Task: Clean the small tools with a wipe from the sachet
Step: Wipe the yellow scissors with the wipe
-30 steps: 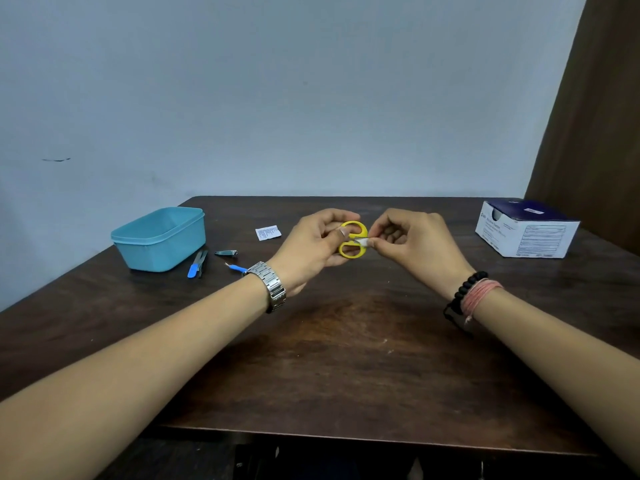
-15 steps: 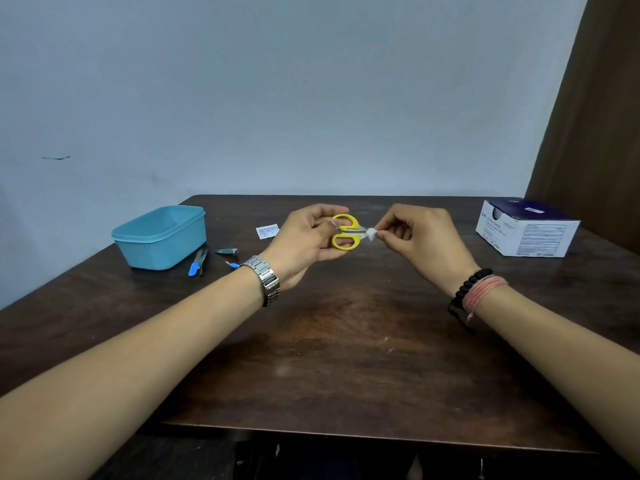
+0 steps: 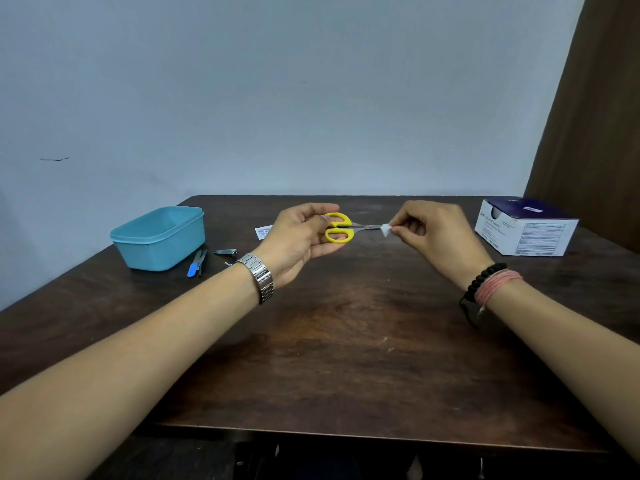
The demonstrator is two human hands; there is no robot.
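Since the earlier frame your right hand (image 3: 434, 233) has slid the pinched wipe (image 3: 385, 230) out to the blade tip; your left hand (image 3: 298, 242) grips the scissors (image 3: 341, 227) by the handles.

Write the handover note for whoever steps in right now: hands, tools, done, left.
Left hand grips the yellow scissors by the handles, above the table.
Right hand pinches the small white wipe at the tip of the blades.
Opened sachet lies behind the left hand.
Nail clipper and blue-handled tool lie beside the teal container; box at right.
Done: wipe out, scissors being wiped. Left: likely the tools on the table.
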